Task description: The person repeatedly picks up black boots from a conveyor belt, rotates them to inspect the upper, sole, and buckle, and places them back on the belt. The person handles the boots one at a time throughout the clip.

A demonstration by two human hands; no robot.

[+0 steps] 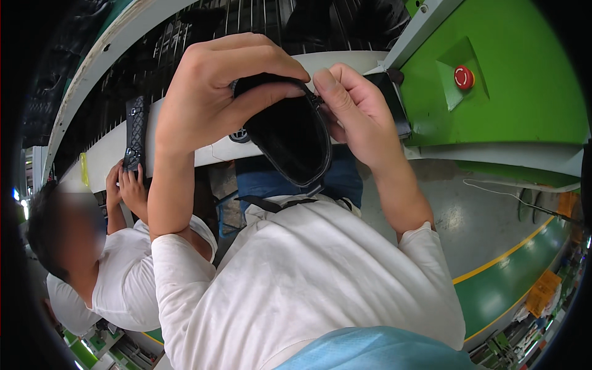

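Both my hands hold up a black hollow item [290, 139] with an oval opening, a thick dark rim and a small tab at its near end. It looks like a shoe or a pouch; I cannot tell which. My left hand [228, 86] is closed over its left and far edge, with the thumb across the opening. On the right side, my right hand [354, 108] pinches the rim between thumb and bent fingers. A small dark piece shows at those fingertips, too small to name.
A white ledge [216, 151] borders a bed of metal bars [246, 24] carrying dark items. To the left, a co-worker's hands [129, 185] touch a black quilted piece [135, 132]. A green machine panel [512, 80] with a red button [464, 77] stands at right.
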